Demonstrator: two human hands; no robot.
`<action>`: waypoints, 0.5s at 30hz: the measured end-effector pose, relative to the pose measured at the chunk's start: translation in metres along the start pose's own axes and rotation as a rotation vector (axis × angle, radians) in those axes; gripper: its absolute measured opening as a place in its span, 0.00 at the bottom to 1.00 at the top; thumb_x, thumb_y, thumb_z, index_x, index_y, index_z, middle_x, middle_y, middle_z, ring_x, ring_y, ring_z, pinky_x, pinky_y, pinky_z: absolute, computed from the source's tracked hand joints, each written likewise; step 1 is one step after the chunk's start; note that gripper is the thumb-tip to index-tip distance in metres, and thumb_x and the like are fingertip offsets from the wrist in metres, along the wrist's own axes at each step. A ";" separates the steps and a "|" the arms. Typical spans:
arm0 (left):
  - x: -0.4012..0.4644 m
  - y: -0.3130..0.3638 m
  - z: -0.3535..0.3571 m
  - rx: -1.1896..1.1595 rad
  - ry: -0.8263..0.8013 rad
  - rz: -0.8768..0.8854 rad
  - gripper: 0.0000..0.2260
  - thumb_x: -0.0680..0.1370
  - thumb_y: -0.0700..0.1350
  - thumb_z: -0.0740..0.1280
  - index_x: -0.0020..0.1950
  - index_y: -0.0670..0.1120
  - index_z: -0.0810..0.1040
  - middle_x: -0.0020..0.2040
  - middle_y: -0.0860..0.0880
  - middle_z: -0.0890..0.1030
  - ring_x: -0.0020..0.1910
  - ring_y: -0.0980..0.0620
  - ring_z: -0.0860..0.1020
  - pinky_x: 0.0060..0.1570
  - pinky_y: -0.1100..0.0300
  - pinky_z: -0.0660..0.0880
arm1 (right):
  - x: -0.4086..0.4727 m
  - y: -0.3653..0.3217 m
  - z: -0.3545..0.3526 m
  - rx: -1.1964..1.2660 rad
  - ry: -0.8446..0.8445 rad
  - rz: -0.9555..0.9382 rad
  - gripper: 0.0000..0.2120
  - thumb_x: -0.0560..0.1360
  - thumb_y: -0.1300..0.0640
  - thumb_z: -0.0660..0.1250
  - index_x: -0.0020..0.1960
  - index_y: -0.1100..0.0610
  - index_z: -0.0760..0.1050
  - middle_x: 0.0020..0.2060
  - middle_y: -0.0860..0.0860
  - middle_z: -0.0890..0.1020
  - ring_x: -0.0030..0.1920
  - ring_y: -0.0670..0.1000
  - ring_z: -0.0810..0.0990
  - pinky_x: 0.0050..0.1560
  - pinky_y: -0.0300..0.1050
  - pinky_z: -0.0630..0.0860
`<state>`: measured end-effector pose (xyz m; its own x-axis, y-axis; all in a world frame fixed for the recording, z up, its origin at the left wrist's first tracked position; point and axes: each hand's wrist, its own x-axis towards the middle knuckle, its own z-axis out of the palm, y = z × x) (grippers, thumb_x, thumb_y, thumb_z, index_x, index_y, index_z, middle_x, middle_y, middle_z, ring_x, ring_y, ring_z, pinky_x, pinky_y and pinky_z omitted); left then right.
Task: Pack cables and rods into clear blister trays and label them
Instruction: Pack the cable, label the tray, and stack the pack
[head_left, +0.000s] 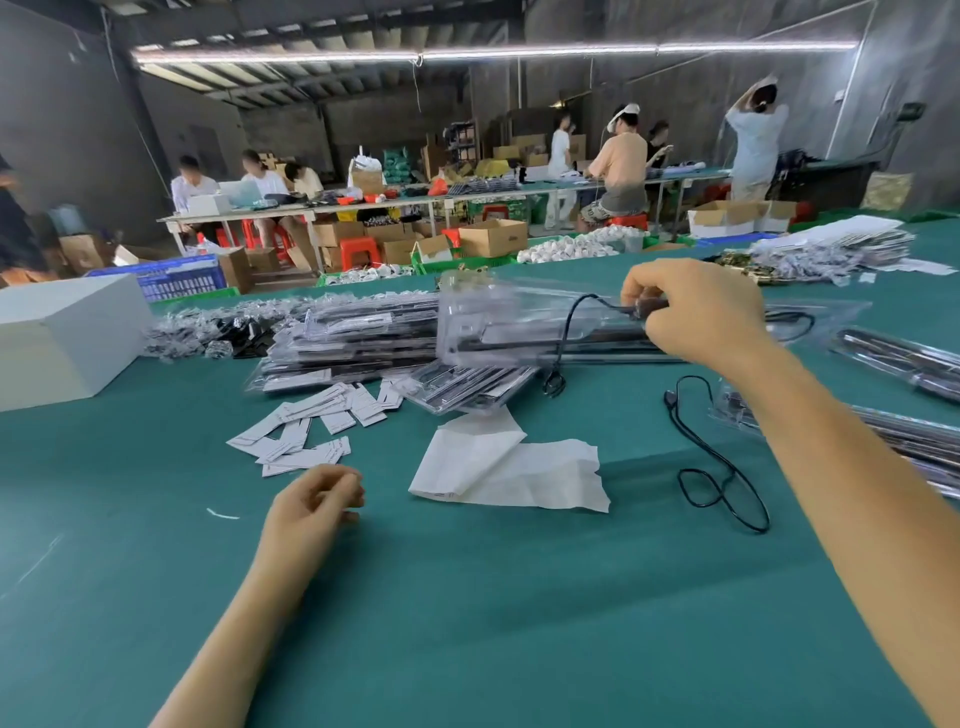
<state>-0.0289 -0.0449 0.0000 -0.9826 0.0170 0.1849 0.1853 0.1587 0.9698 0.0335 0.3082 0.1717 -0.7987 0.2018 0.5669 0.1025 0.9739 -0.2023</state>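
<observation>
The right hand (693, 306) is raised over the far part of the green surface (467, 597), its grip curled and clamped on the dark end of a black cable (569, 332) together with the clear blister tray (524, 325) it is held against; the tray is motion-blurred, so whether the rods inside it are seated cannot be told. The cable loops down from the fingers, and its plug hangs just above the surface. The left hand (311, 506) hovers low over the surface near the person, fingers loosely curled inward and thumb close to the fingertips, holding nothing that shows.

Behind and left of the held tray lies a stack of packed trays (343, 348), with a scatter of white labels (311, 426) just in front of it. A sheet of white backing paper (511, 470) (one corner folded over) lies between the two hands. A second loose cable (722, 462) snakes beside the right forearm, and more filled trays (904, 358) crowd the right edge. A white box (62, 338) sits at the left edge. The near half of the surface is plain green cloth.
</observation>
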 end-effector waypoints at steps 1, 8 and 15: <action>-0.006 0.005 0.011 0.149 -0.011 0.112 0.07 0.78 0.38 0.67 0.44 0.48 0.80 0.41 0.50 0.83 0.42 0.53 0.80 0.44 0.60 0.77 | 0.001 0.000 0.000 -0.010 -0.022 0.006 0.18 0.65 0.67 0.62 0.42 0.44 0.73 0.35 0.44 0.76 0.36 0.51 0.71 0.31 0.37 0.58; 0.003 0.051 0.131 0.597 -0.353 0.465 0.23 0.79 0.40 0.63 0.75 0.46 0.63 0.72 0.51 0.67 0.60 0.50 0.73 0.59 0.60 0.70 | 0.007 0.012 -0.003 0.058 -0.042 0.085 0.17 0.65 0.67 0.62 0.38 0.44 0.72 0.33 0.37 0.72 0.32 0.43 0.68 0.31 0.37 0.61; 0.044 0.079 0.214 0.292 -0.355 0.182 0.22 0.80 0.41 0.63 0.72 0.49 0.61 0.64 0.43 0.74 0.43 0.49 0.76 0.45 0.58 0.73 | 0.011 0.028 0.010 0.269 -0.037 0.160 0.20 0.64 0.69 0.62 0.40 0.43 0.74 0.36 0.40 0.76 0.37 0.48 0.73 0.34 0.39 0.66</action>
<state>-0.0603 0.1800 0.0509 -0.8875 0.3978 0.2325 0.3933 0.3912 0.8320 0.0215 0.3365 0.1641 -0.8066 0.3414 0.4825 0.0719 0.8669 -0.4933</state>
